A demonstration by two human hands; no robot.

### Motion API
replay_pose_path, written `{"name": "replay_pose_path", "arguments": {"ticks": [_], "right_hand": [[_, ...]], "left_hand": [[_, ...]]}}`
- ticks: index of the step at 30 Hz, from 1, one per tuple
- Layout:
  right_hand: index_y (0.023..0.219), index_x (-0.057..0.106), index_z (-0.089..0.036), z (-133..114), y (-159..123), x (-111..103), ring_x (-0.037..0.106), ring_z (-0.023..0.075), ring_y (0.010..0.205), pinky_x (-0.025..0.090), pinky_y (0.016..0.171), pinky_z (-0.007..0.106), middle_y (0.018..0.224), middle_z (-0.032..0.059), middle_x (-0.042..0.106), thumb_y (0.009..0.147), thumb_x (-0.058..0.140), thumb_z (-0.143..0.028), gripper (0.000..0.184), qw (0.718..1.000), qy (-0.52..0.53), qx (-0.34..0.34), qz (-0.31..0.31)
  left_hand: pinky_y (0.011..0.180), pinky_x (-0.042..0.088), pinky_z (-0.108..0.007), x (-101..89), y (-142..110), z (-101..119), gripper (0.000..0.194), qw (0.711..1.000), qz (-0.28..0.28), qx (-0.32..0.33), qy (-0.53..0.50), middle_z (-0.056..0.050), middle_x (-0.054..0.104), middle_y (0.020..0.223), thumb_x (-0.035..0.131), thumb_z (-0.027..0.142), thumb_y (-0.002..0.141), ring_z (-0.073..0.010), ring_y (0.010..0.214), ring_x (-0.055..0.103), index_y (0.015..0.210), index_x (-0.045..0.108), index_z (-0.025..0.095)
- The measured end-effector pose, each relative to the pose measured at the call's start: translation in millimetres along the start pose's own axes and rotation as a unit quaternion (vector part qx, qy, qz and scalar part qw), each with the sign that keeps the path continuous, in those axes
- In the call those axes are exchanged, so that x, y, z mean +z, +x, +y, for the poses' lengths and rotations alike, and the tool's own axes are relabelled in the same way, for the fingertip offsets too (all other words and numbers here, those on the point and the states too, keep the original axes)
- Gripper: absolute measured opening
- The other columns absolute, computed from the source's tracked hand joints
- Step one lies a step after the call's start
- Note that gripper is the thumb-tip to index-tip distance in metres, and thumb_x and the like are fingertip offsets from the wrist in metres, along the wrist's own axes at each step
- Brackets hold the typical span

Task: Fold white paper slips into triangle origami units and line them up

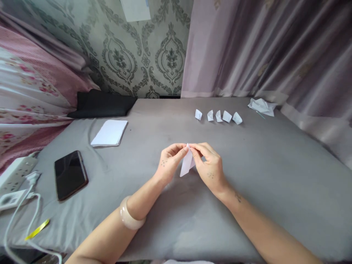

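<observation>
A folded piece of white paper [186, 164] is held up between both hands above the grey cloth. My left hand [171, 161] pinches its top edge between thumb and fingers. From the other side, my right hand [208, 163] grips the same paper near the top, fingertips close to those of the left. The paper's two lower flaps hang down and spread apart, the right one partly behind my right thumb. Beyond the hands, several small folded paper pieces [218, 116] stand in a row on the cloth.
A stack of white paper [109, 133] lies at the left, with a dark phone [70, 175] nearer me. A power strip [18, 174], a white cable [37, 212] and a yellow strip [37, 230] sit at the left edge. Black cloth [103, 103] and crumpled paper [262, 106] lie at the back.
</observation>
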State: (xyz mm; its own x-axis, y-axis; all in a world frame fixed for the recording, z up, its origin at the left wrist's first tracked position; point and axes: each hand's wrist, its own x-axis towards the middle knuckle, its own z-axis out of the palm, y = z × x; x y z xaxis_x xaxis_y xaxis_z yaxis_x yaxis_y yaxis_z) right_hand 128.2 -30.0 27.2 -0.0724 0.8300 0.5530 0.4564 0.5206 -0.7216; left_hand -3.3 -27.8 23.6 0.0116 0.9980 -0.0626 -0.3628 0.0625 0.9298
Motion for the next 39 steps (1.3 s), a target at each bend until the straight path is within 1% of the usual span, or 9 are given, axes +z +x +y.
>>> {"name": "replay_pose_path", "arguments": {"ticks": [4, 9, 17, 21, 24, 28, 32, 34, 39], "right_hand": [[0.097, 0.07, -0.024, -1.7, 0.9, 0.3, 0.063, 0.0143, 0.083, 0.052, 0.069, 0.027, 0.095, 0.0034, 0.066, 0.088, 0.056, -0.021, 0.017, 0.997, 0.055, 0.048, 0.008], [0.098, 0.071, -0.024, -0.9, 2.0, 1.2, 0.064, 0.0139, 0.086, 0.052, 0.073, 0.026, 0.096, 0.0023, 0.069, 0.088, 0.057, -0.023, 0.017, 0.986, 0.119, 0.115, -0.011], [0.099, 0.071, -0.024, -2.0, 0.5, 3.3, 0.063, 0.0149, 0.088, 0.052, 0.073, 0.027, 0.099, 0.0037, 0.067, 0.087, 0.059, -0.027, 0.018, 0.988, 0.116, 0.099, 0.001], [0.099, 0.071, -0.024, -2.5, -0.3, 2.5, 0.063, 0.0153, 0.087, 0.052, 0.072, 0.028, 0.099, 0.0044, 0.067, 0.087, 0.058, -0.028, 0.018, 0.986, 0.12, 0.116, -0.003], [0.097, 0.071, -0.023, -2.3, -0.2, 2.7, 0.063, 0.0152, 0.085, 0.052, 0.071, 0.027, 0.098, 0.0043, 0.067, 0.085, 0.06, -0.031, 0.017, 0.98, 0.135, 0.146, -0.011], [0.094, 0.072, -0.023, -0.6, 1.3, 3.5, 0.063, 0.015, 0.084, 0.052, 0.069, 0.026, 0.098, 0.0041, 0.068, 0.08, 0.066, -0.034, 0.019, 0.957, 0.197, 0.215, -0.021], [0.093, 0.073, -0.022, 1.2, 3.5, 2.8, 0.064, 0.0159, 0.084, 0.052, 0.075, 0.029, 0.093, 0.0039, 0.071, 0.073, 0.073, -0.037, 0.025, 0.907, 0.29, 0.305, -0.031], [0.093, 0.073, -0.022, 1.6, 4.2, 2.3, 0.064, 0.0166, 0.086, 0.051, 0.078, 0.03, 0.092, 0.0041, 0.072, 0.07, 0.075, -0.038, 0.028, 0.888, 0.319, 0.33, -0.033], [0.093, 0.074, -0.021, 2.8, 4.6, 2.0, 0.065, 0.017, 0.085, 0.051, 0.079, 0.032, 0.092, 0.0048, 0.073, 0.067, 0.077, -0.038, 0.031, 0.875, 0.332, 0.351, -0.036]], "left_hand": [[0.073, 0.047, -0.023, 0.0, 0.5, -0.5, 0.015, 1.0, 0.003, 0.014, -0.01, -0.002, 0.069, 0.08, 0.073, 0.03, 0.075, -0.0105, 0.073, 0.06, 0.08, 0.071, 0.016], [0.07, 0.046, -0.023, -2.0, 2.4, -5.5, 0.016, 0.999, 0.014, 0.024, -0.019, -0.002, 0.068, 0.079, 0.072, 0.032, 0.076, -0.0093, 0.07, 0.058, 0.081, 0.071, 0.017], [0.072, 0.046, -0.024, -2.2, 2.6, -5.6, 0.015, 0.999, 0.005, 0.025, -0.025, -0.003, 0.07, 0.083, 0.073, 0.03, 0.076, -0.01, 0.072, 0.059, 0.082, 0.072, 0.017], [0.075, 0.047, -0.026, -2.7, 3.3, -5.8, 0.013, 0.999, 0.022, 0.031, -0.031, -0.002, 0.071, 0.081, 0.076, 0.028, 0.071, -0.011, 0.074, 0.061, 0.079, 0.072, 0.018], [0.076, 0.048, -0.027, -3.3, 3.9, -6.6, 0.013, 0.999, 0.025, 0.036, -0.026, -0.002, 0.071, 0.08, 0.077, 0.028, 0.07, -0.0122, 0.075, 0.062, 0.077, 0.072, 0.018], [0.076, 0.048, -0.028, -3.8, 4.2, -7.4, 0.013, 0.998, 0.028, 0.044, -0.018, -0.002, 0.071, 0.079, 0.077, 0.027, 0.07, -0.0126, 0.076, 0.062, 0.077, 0.071, 0.018], [0.076, 0.048, -0.027, -2.8, 3.6, -6.3, 0.013, 0.999, 0.03, 0.044, -0.008, -0.001, 0.07, 0.078, 0.077, 0.027, 0.07, -0.0117, 0.075, 0.062, 0.077, 0.071, 0.018], [0.075, 0.048, -0.026, -1.8, 3.3, -5.2, 0.014, 0.999, 0.026, 0.042, -0.003, -0.001, 0.069, 0.077, 0.077, 0.027, 0.07, -0.0109, 0.074, 0.061, 0.077, 0.07, 0.017], [0.07, 0.047, -0.024, -0.1, 3.6, -4.1, 0.023, 0.997, 0.033, 0.059, -0.033, 0.002, 0.065, 0.073, 0.079, 0.025, 0.067, -0.0093, 0.069, 0.059, 0.08, 0.061, 0.018]]}}
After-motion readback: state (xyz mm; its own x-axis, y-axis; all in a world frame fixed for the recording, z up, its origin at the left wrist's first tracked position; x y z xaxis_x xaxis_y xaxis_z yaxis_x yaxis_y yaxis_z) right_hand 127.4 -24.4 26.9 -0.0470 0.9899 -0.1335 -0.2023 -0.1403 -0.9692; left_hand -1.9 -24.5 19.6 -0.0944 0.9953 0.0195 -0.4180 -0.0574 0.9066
